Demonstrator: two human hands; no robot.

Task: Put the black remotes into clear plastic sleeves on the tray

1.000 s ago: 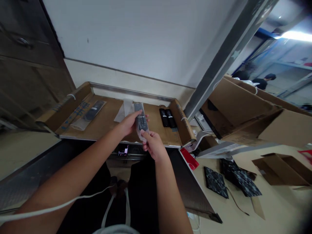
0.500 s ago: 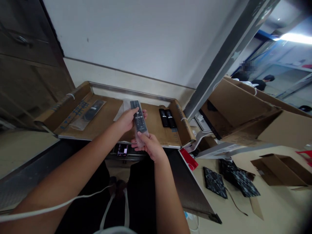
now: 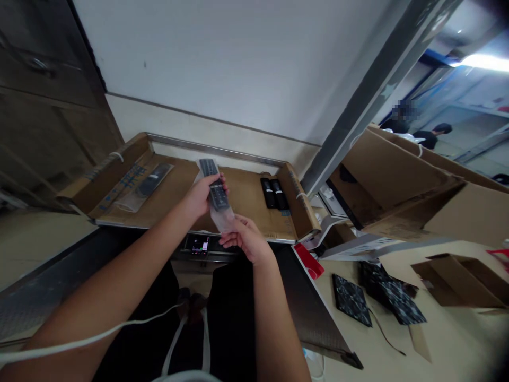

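Note:
A dark remote control (image 3: 218,195) lies inside a clear plastic sleeve (image 3: 223,218), its buttons facing up. My left hand (image 3: 201,195) grips the remote around its middle, thumb across the front. Lower down, my right hand (image 3: 247,237) pinches the loose near end of the sleeve. Both are held above a cardboard-lined tray (image 3: 246,193). To the left in that tray is another bagged remote (image 3: 151,181). Two black remotes (image 3: 274,193) rest side by side at its right end, each with a small white label.
A large open cardboard box (image 3: 401,185) stands to the right, with a smaller box (image 3: 463,278) on the floor. Dark patterned pieces (image 3: 352,298) lie there too. A small lit screen (image 3: 199,244) sits under the tray's front edge. A person (image 3: 431,137) is in the far background.
The remote has shifted left and a little up with my left hand, going deeper into the sleeve. My right hand has moved from the remote's lower end to the sleeve's loose end.

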